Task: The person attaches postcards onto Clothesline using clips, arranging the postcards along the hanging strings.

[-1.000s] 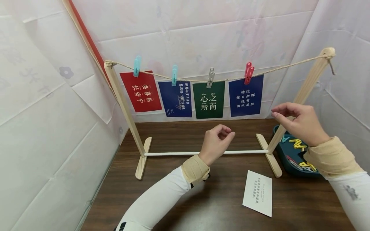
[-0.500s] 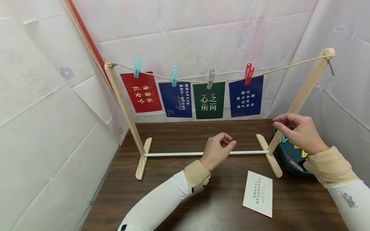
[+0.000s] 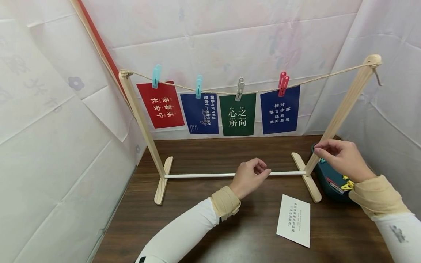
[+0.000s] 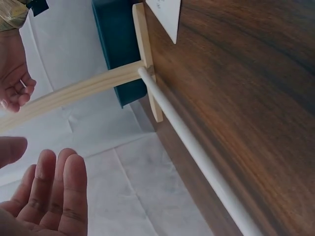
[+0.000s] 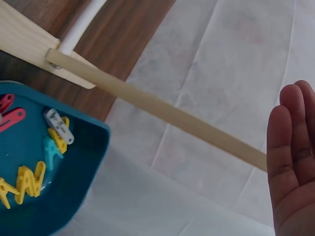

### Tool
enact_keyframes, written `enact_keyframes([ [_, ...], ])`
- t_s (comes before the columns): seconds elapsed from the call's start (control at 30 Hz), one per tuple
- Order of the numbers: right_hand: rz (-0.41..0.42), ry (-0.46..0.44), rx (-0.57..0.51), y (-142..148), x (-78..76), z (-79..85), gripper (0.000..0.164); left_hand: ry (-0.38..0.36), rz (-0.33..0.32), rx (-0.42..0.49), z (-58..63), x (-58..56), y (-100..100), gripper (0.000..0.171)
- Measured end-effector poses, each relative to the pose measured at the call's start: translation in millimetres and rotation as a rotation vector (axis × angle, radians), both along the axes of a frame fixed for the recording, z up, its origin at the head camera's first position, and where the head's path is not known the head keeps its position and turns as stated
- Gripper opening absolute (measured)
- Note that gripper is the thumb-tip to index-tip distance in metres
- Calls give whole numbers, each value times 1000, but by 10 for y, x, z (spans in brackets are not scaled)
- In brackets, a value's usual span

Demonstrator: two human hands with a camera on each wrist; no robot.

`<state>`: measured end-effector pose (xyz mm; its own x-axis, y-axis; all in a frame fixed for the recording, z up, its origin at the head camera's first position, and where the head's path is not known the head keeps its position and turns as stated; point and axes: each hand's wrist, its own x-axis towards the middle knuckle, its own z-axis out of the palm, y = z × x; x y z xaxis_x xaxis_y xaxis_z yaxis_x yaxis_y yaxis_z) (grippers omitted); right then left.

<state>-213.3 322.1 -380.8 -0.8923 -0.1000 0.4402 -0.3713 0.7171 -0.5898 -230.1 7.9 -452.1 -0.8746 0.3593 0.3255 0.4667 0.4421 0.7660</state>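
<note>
My left hand (image 3: pixel 248 178) hovers over the white crossbar (image 3: pixel 200 175), fingers loosely bent and holding nothing. My right hand (image 3: pixel 345 159) is in the air by the right wooden post (image 3: pixel 350 95), above the dark teal tray (image 3: pixel 329 182); it too holds nothing. A white card (image 3: pixel 294 221) with printed text lies on the table in front of the stand. From the twine (image 3: pixel 319 77) hang a red card (image 3: pixel 161 106), a blue card (image 3: pixel 199 117), a green card (image 3: pixel 237 115) and another blue card (image 3: pixel 279 111), each under a clothespin.
In the right wrist view, the tray (image 5: pixel 93 123) contains yellow clothespins (image 5: pixel 29 182), a teal one, a grey one and red ones. The stand's right foot (image 3: pixel 306 178) lies beside the tray. A white patterned sheet (image 3: pixel 230 40) hangs close behind the cards.
Both hands have lowered, the right one from beside the post down toward the tray, the left slightly down and to the right. The cards and clothespins stay as they were.
</note>
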Motion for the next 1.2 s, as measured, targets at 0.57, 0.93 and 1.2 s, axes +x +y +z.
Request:
enact_keyframes([
  [0.57,-22,-166,37,284,8,-194,22,-39,-85,-191,-202,47,76,25],
  [0.93,-37,-226,136,480,-23,-255,25,-30,-165,-524,-368,86,202,37],
  [1.2,-44,-288,236,621,-99,-268,24,-10,-197,-677,-429,158,288,56],
])
